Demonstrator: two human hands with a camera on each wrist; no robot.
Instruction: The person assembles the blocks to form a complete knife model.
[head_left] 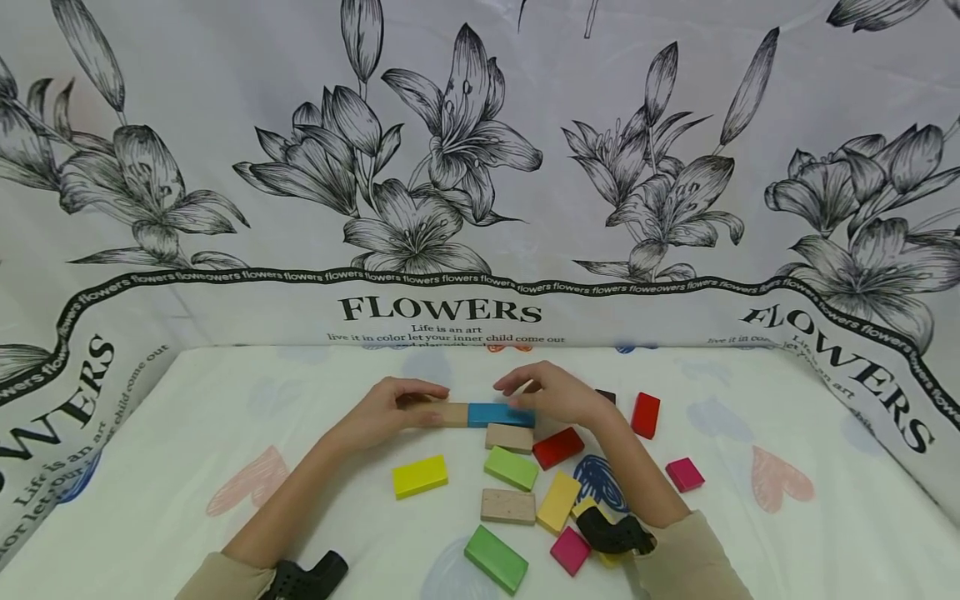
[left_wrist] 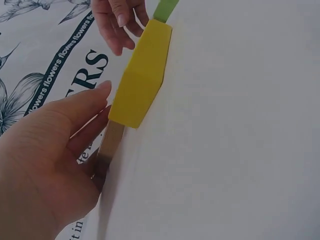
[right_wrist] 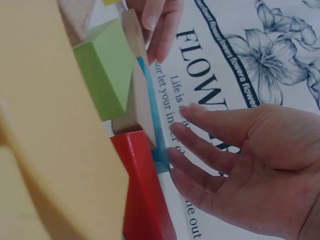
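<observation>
In the head view, a natural wood block (head_left: 454,414) and a blue block (head_left: 491,415) lie end to end in a row. My left hand (head_left: 386,412) is at the row's left end, fingers extended along the wood block; it partly covers that block. My right hand (head_left: 555,393) reaches over the blue block's right end, fingers loosely bent. In the right wrist view, the fingertips of the right hand (right_wrist: 240,160) are beside the blue block (right_wrist: 159,145); I cannot tell whether they press it. The left wrist view shows the left hand (left_wrist: 55,150) beside the wood block (left_wrist: 111,140).
Below the row lie another wood block (head_left: 510,437), a light green block (head_left: 512,468), a red block (head_left: 558,448) and a yellow block (head_left: 420,477). Nearer are a green block (head_left: 497,558) and a pink block (head_left: 571,551). A red block (head_left: 646,415) lies right of the right hand.
</observation>
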